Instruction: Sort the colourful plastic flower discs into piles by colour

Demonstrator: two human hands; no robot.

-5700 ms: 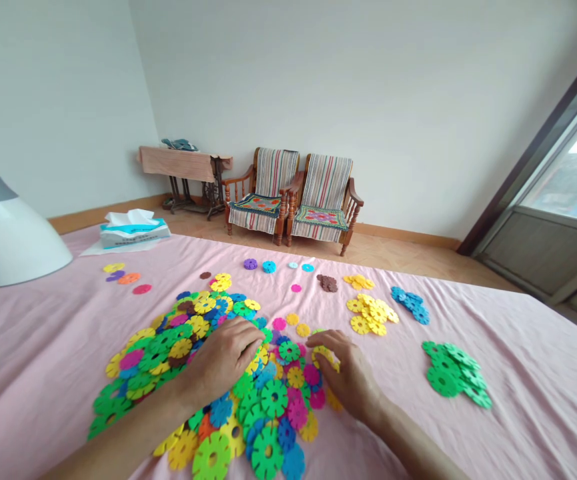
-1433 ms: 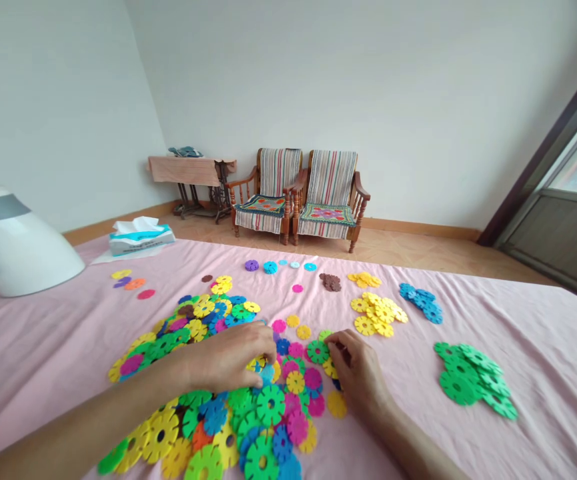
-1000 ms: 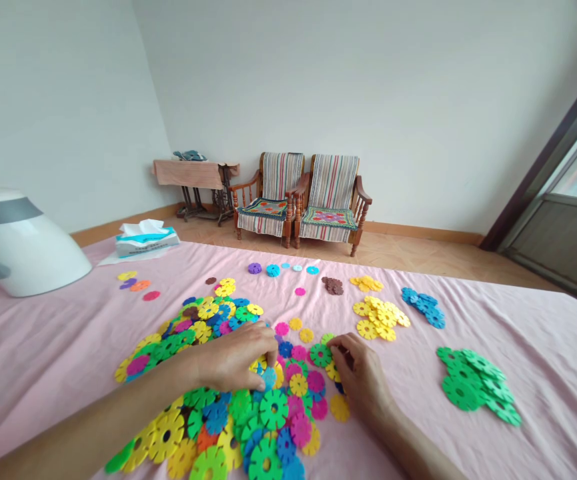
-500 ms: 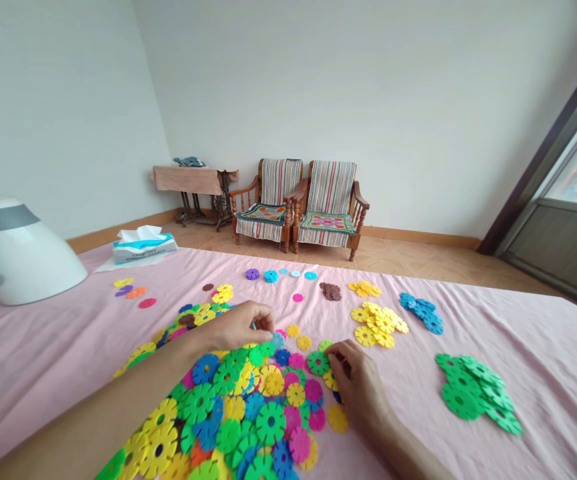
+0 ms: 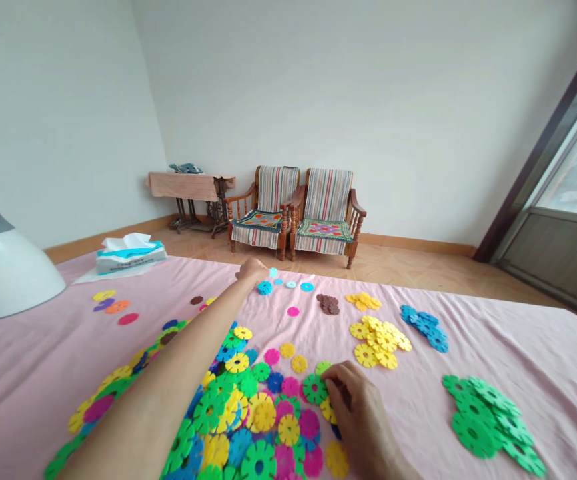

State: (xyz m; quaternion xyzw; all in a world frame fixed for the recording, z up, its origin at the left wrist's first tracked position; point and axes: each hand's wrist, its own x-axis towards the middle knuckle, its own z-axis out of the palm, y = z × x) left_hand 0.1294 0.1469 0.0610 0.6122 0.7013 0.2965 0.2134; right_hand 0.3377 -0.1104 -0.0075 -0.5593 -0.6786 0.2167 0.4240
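Observation:
My left hand (image 5: 253, 270) reaches to the far edge of the table, its fingers closed on a light-blue notched plastic disc (image 5: 273, 272). Right by it lie a blue disc (image 5: 265, 288) and a few smaller pale-blue discs (image 5: 291, 285). At the right side of the mixed pile, my right hand (image 5: 355, 407) has curled fingers pinching the edge of a green notched disc (image 5: 314, 389). The mixed pile (image 5: 259, 460) holds yellow, green, blue and pink discs, partly hidden under my left forearm.
Sorted heaps of yellow (image 5: 381, 341), blue (image 5: 424, 327), green (image 5: 493, 417) and brown discs (image 5: 328, 304) lie on the pink cloth (image 5: 513, 347). A tissue box (image 5: 131, 255) and a white jug (image 5: 8, 273) stand at left. Two wooden chairs (image 5: 324, 220) are beyond the table.
My left hand has moved from above the pile forward to the far row of blue discs, carrying the light-blue disc. My right hand stays at the green disc. The view has shifted slightly.

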